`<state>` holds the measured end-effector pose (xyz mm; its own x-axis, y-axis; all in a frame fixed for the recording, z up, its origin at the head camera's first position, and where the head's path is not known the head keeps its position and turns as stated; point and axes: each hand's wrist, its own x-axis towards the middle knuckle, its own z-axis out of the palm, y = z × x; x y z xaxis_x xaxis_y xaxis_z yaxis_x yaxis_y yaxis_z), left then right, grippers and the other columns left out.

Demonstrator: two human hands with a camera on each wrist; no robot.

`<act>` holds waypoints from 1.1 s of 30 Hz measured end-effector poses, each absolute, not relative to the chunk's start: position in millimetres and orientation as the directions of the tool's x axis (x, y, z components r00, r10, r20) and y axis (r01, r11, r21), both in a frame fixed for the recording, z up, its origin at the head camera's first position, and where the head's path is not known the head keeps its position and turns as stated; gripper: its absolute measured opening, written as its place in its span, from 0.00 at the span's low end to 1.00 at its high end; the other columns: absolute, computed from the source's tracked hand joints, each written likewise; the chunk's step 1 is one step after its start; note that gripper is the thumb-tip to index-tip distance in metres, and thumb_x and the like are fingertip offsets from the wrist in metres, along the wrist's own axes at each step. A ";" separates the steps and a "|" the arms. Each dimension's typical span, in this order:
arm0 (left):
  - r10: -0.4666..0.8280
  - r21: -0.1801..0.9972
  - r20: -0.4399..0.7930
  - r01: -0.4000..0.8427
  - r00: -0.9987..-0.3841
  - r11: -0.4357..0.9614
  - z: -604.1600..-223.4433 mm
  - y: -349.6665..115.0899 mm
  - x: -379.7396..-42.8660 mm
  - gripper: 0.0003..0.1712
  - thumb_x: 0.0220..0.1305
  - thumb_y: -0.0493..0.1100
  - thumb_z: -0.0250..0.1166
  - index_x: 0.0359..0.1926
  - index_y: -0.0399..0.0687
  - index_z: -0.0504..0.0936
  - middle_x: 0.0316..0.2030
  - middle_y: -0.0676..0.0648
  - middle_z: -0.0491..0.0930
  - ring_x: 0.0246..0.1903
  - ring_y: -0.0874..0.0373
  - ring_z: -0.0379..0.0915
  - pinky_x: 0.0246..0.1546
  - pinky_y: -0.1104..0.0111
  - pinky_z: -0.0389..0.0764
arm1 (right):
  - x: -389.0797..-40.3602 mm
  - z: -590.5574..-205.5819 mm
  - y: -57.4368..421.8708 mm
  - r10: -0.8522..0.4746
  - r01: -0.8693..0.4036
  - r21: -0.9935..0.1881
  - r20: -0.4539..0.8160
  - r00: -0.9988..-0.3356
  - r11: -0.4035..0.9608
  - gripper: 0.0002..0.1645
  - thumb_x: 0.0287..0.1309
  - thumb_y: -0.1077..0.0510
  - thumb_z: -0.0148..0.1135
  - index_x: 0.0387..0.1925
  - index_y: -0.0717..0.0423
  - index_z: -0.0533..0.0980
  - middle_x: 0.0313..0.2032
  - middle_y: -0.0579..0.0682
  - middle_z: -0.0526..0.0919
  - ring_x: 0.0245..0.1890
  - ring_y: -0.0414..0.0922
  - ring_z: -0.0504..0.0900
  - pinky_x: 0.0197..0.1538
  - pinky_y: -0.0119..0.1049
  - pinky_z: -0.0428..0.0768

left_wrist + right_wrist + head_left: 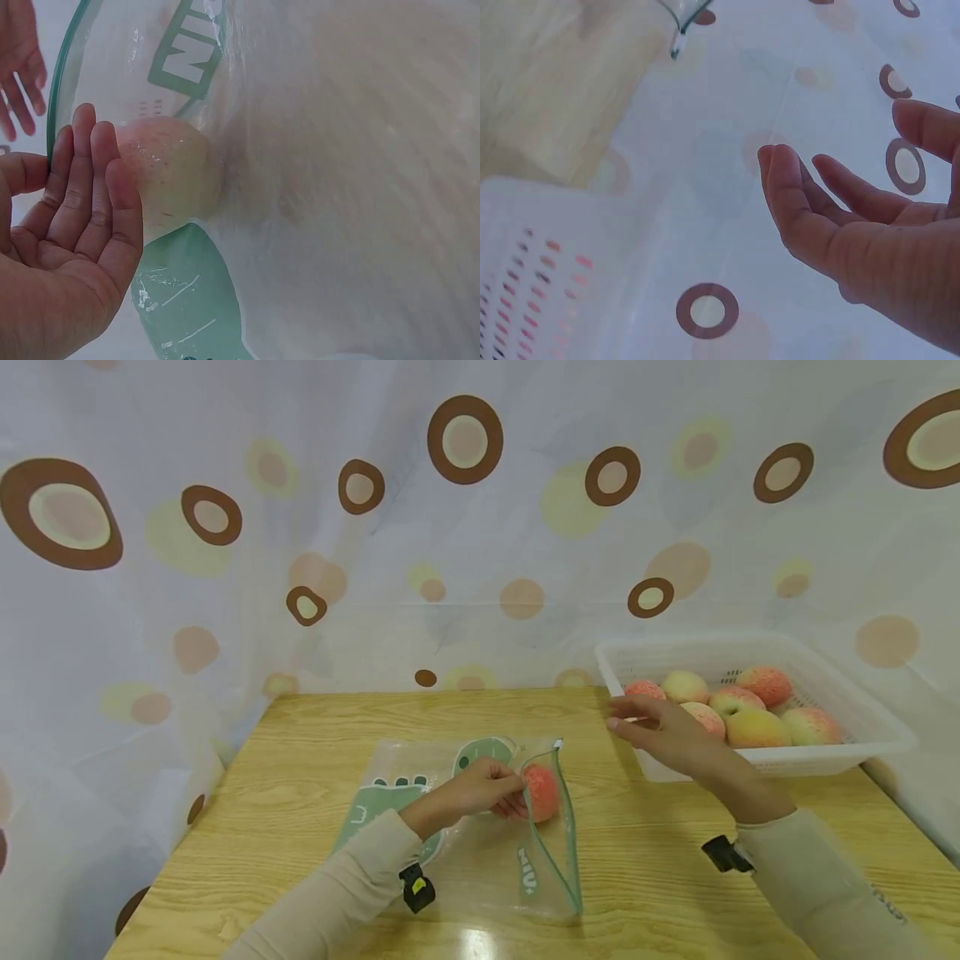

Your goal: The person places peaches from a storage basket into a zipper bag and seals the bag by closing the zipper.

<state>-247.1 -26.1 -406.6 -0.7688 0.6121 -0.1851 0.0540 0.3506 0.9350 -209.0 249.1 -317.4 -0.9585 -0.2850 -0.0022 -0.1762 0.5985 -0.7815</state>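
Note:
A clear zip bag [480,872] with green print and a green-edged mouth lies on the table, its opening facing right. At that mouth my left hand [480,789] pinches the green edge between thumb and forefinger, the other fingers extended in the left wrist view. Just inside the bag is a red-and-pale peach [543,793], seen through the plastic as a blushed peach [172,176] beside my fingers. My right hand [671,735] hovers by the near left corner of a white basket [881,735], fingers loosely bent and holding nothing; in the right wrist view this hand [855,217] is likewise unoccupied.
Several peaches [757,728], red, pale and yellow, sit in the basket at the table's right side. The wooden table [300,735] backs onto a spotted curtain [480,543]. A white slider [557,744] sits at the far end of the bag's zip.

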 end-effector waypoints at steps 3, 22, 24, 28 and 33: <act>0.610 0.936 -0.180 0.057 -0.772 0.348 -405.3 -26.1 -247.7 0.19 0.71 0.43 0.54 0.33 0.32 0.84 0.28 0.41 0.86 0.26 0.59 0.81 0.36 0.60 0.84 | -217.3 -302.1 263.9 -0.278 -0.186 -0.756 0.006 -0.961 0.628 0.37 0.71 0.44 0.48 0.70 0.64 0.57 0.62 0.67 0.68 0.58 0.62 0.72 0.51 0.51 0.78; 0.625 0.937 -0.155 0.087 -0.765 0.339 -397.4 -27.5 -247.8 0.20 0.72 0.43 0.53 0.32 0.32 0.83 0.28 0.42 0.85 0.28 0.56 0.82 0.40 0.55 0.83 | -295.0 -294.4 351.1 -0.214 -0.157 -0.453 -0.078 -0.974 0.878 0.39 0.67 0.42 0.53 0.64 0.68 0.62 0.60 0.75 0.65 0.59 0.71 0.65 0.57 0.64 0.68; 0.625 0.938 -0.153 0.086 -0.766 0.336 -397.6 -27.4 -248.0 0.19 0.72 0.43 0.53 0.32 0.32 0.83 0.28 0.42 0.85 0.28 0.56 0.82 0.40 0.55 0.83 | -301.8 -301.3 356.6 -0.236 -0.190 -0.398 -0.069 -0.969 0.897 0.37 0.65 0.43 0.56 0.62 0.68 0.64 0.59 0.75 0.66 0.58 0.71 0.66 0.56 0.65 0.68; 0.623 0.939 -0.157 0.080 -0.767 0.336 -397.3 -27.3 -247.3 0.19 0.71 0.43 0.53 0.32 0.32 0.83 0.28 0.41 0.85 0.27 0.57 0.82 0.40 0.55 0.83 | -313.2 -316.7 366.4 -0.278 -0.243 -0.296 -0.080 -0.957 0.924 0.36 0.61 0.46 0.62 0.59 0.70 0.68 0.56 0.76 0.68 0.55 0.71 0.68 0.55 0.65 0.69; 0.622 0.937 -0.159 0.082 -0.767 0.340 -397.0 -27.8 -247.3 0.19 0.72 0.43 0.53 0.32 0.32 0.83 0.28 0.42 0.85 0.27 0.58 0.82 0.41 0.55 0.83 | -316.2 -329.5 372.2 -0.293 -0.256 -0.241 -0.132 -0.947 0.936 0.36 0.56 0.49 0.66 0.57 0.71 0.68 0.54 0.77 0.70 0.52 0.71 0.71 0.51 0.62 0.73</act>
